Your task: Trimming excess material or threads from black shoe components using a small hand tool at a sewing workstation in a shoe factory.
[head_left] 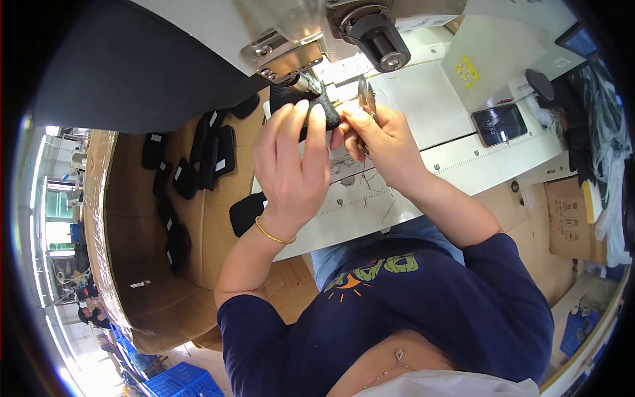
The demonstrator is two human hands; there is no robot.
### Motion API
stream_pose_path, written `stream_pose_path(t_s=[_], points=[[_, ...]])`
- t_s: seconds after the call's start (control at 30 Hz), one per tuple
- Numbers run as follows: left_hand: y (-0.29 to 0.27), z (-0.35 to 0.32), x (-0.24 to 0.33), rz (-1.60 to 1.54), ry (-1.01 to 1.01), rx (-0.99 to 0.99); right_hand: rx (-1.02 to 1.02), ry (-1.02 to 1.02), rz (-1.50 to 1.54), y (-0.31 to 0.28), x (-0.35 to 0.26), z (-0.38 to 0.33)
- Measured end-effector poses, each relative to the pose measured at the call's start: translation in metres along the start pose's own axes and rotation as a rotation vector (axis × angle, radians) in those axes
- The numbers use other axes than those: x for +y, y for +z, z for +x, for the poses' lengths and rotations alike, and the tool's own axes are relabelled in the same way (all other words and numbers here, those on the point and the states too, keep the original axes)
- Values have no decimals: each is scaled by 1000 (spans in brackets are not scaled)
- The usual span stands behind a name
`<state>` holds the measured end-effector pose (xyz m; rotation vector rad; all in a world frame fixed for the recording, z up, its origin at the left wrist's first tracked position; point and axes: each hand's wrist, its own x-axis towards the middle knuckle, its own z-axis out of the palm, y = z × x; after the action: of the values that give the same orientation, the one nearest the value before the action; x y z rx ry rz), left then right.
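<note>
**Two hands trim a black fabric piece at the sewing machine**

Nearest the camera, the person's navy printed T-shirt (pixel 410 298) fills the lower part of the view, with both forearms rising from it toward the work. The left wrist carries a thin gold bangle (pixel 274 235).

The left hand (pixel 294 165) is closed around a small black padded fabric piece (pixel 311 109), fingers laid over its front and holding it up just under the machine's metal foot. The right hand (pixel 383 139) meets it from the other side, gripping small silver thread snips (pixel 366 98) whose blades point upward beside the fabric; its fingertips touch the edge of the piece.

Beneath the hands lies the white, pen-marked sewing table (pixel 423 132), with a printed ruler strip along its front edge. A single flat black fabric piece (pixel 246 213) rests at the table's left edge.

To the left, a large open brown cardboard box (pixel 142 264) stands beside the table. Inside it lie many black fabric pieces with small white labels (pixel 198 159), heaped against the far wall and strung down the inner side; the near floor of the box is mostly bare cardboard.

Farther off, the white sewing machine head (pixel 311 33) overhangs the work, a dark smartphone (pixel 499 124) lies on the table to the right, and a blue plastic crate (pixel 182 382) sits on the floor at lower left.
</note>
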<state>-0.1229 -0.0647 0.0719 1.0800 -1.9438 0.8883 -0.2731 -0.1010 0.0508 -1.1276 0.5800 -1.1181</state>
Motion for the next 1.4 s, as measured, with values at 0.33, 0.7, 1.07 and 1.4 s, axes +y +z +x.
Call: stream_pose_path(t_s=[0.33, 0.7, 1.07, 1.4], points=[[7, -6, -33, 147, 118, 44, -286, 90, -59, -5, -14, -21], [-30, -32, -61, -1380, -1244, -910, -171, -622, -1111, -24, 37, -12], [-22, -31, -50, -1434, -1200, -957, -248, -760, -1184, -36, 35, -11], [-15, -44, -62, -1989, -1411, -936, -284, -734, -1114, -26, 31, -40]])
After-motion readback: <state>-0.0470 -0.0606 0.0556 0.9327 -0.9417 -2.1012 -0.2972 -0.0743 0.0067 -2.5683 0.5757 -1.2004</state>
